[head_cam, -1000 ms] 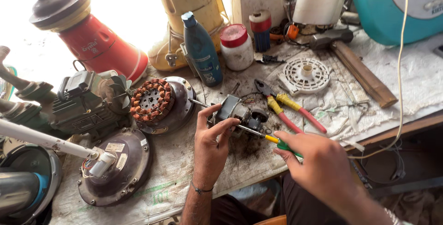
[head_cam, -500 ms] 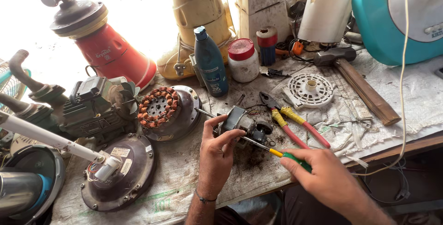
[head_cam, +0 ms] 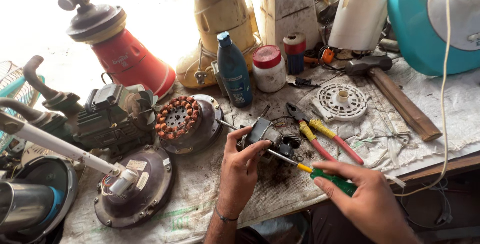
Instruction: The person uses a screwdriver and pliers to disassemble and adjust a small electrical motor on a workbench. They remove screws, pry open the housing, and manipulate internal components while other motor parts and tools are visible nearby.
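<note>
My left hand (head_cam: pixel 239 169) grips a small dark motor assembly (head_cam: pixel 270 136) resting on the cloth-covered workbench (head_cam: pixel 210 184). My right hand (head_cam: pixel 367 199) holds a screwdriver (head_cam: pixel 320 173) with a green and yellow handle; its metal shaft points left into the motor, just under my left fingertips. Pliers (head_cam: pixel 322 134) with red and yellow handles lie just right of the motor. A copper-wound stator on a round metal housing (head_cam: pixel 187 121) sits to the left of the motor.
A blue bottle (head_cam: pixel 234 71), a white jar with a red lid (head_cam: pixel 268 68), a white round plastic grille (head_cam: pixel 342 100) and a hammer (head_cam: pixel 395 91) lie behind. A red mixer base (head_cam: pixel 125 54), a yellow one (head_cam: pixel 220 29), a dark motor (head_cam: pixel 112 119) and fan housings (head_cam: pixel 135 186) crowd the left.
The camera view has shifted slightly, so everything sits lower and further right in frame. Both hands stay on the motor and screwdriver, with the screwdriver tip still at the motor.
</note>
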Demonstrator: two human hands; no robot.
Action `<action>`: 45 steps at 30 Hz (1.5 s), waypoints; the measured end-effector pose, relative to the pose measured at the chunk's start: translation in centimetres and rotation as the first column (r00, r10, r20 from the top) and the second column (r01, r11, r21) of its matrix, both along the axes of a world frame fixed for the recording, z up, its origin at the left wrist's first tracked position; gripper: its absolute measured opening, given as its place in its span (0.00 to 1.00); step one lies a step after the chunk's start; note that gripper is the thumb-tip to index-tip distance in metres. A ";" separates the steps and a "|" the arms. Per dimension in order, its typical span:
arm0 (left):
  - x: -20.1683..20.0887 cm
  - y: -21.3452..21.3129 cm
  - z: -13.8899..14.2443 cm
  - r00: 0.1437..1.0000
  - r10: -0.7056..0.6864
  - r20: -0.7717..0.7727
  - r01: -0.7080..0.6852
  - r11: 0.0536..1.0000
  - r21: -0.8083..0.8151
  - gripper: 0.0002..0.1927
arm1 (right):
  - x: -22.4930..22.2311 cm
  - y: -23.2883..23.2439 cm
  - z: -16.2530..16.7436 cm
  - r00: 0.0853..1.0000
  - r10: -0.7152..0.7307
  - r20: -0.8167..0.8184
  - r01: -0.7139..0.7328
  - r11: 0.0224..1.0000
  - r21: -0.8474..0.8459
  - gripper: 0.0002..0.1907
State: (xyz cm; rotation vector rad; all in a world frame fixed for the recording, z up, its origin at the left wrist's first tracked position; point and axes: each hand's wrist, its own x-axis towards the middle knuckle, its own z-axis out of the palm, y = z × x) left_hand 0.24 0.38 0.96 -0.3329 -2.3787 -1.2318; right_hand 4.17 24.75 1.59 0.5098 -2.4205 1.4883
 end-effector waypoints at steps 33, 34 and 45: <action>0.2 0.1 -0.7 0.984 0.074 -0.160 -0.084 0.995 -0.057 0.09 | 1.2 -2.2 -0.1 0.934 -0.231 -0.271 0.317 0.888 0.335 0.12; 0.3 0.1 -0.7 0.985 0.075 -0.153 -0.086 0.994 -0.064 0.10 | 1.4 -2.3 0.0 0.923 -0.215 -0.318 0.309 0.907 0.285 0.13; 0.2 0.0 -0.9 0.991 0.048 -0.129 -0.061 0.994 -0.092 0.12 | 0.5 -1.8 2.0 0.889 -0.318 0.330 0.166 0.895 0.415 0.14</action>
